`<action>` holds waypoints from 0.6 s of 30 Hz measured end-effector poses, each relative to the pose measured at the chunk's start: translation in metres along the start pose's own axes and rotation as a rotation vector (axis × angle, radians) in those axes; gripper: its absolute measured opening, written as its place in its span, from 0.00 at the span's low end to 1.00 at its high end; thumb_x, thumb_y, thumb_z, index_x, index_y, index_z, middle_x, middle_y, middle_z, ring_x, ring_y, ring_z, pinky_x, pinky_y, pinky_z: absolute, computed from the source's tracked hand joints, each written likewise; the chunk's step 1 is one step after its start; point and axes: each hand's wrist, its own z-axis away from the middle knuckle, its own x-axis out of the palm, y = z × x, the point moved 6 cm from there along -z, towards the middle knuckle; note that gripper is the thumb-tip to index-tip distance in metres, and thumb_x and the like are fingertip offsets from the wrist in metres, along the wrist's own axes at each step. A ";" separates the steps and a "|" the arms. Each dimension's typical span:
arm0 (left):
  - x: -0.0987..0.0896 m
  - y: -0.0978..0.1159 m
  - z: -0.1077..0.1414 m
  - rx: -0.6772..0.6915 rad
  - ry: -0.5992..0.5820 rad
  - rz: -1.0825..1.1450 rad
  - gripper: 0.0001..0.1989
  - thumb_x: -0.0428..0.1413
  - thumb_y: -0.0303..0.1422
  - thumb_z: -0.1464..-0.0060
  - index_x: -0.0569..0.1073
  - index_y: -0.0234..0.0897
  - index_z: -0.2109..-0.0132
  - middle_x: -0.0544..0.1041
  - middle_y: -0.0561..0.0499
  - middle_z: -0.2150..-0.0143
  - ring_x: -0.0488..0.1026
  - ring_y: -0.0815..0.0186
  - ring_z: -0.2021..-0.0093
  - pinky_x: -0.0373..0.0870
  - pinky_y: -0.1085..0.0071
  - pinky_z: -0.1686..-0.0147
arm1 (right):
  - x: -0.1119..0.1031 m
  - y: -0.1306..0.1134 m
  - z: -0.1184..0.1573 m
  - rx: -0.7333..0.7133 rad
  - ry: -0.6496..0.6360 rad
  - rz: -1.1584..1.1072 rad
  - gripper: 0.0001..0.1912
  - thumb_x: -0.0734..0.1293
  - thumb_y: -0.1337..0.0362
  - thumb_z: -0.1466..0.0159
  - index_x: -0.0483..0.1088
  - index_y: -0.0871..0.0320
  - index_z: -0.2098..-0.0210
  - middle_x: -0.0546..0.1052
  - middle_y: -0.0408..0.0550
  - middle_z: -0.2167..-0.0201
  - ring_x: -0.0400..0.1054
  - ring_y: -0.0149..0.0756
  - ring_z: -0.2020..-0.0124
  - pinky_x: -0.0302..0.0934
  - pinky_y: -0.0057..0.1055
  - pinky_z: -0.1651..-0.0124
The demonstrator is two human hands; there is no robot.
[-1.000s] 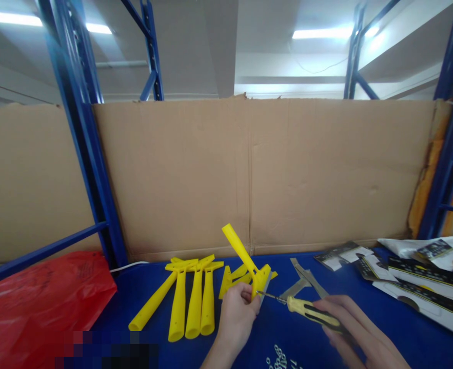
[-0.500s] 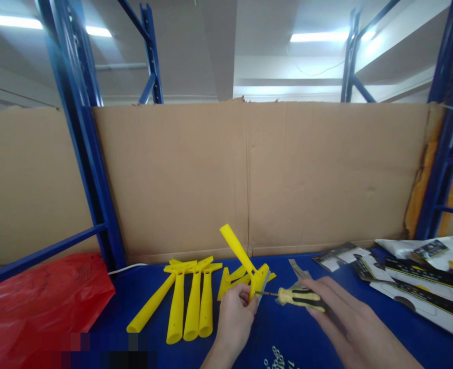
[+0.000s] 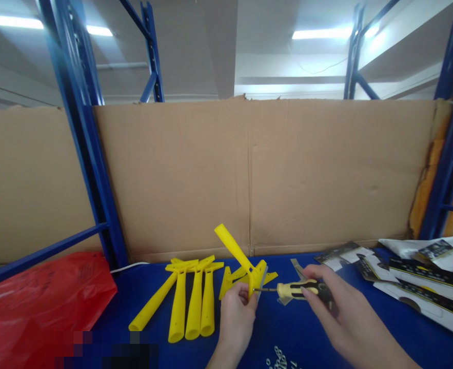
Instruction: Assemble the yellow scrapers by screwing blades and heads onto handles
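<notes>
The left hand (image 3: 237, 307) is closing its thumb and fingers around the near end of the head of a yellow scraper (image 3: 232, 243), holding it above the blue table (image 3: 303, 333) with its handle pointing up and away. The right hand (image 3: 349, 312) is pinching the back of a screwdriver (image 3: 297, 291), whose tip is meeting the scraper's head beside a grey strip (image 3: 264, 274). The scraper is looking like stiff, light plastic: matching yellow handles (image 3: 177, 307) lying nearby are showing hollow ends. Its smooth surface is probably offering little bite, so the head's end, close to the screwdriver tip, is seeming the steadiest place for holding it. Fingers should be avoiding the strip's possibly sharp edge.
</notes>
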 end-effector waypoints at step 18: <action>-0.005 0.005 0.001 -0.074 0.045 0.008 0.06 0.52 0.21 0.47 0.71 0.31 0.69 0.72 0.51 0.74 0.69 0.71 0.77 0.64 0.79 0.84 | 0.012 0.005 0.015 0.042 -0.034 0.035 0.12 0.53 0.59 0.32 0.65 0.53 0.57 0.79 0.45 0.75 0.76 0.39 0.79 0.66 0.28 0.80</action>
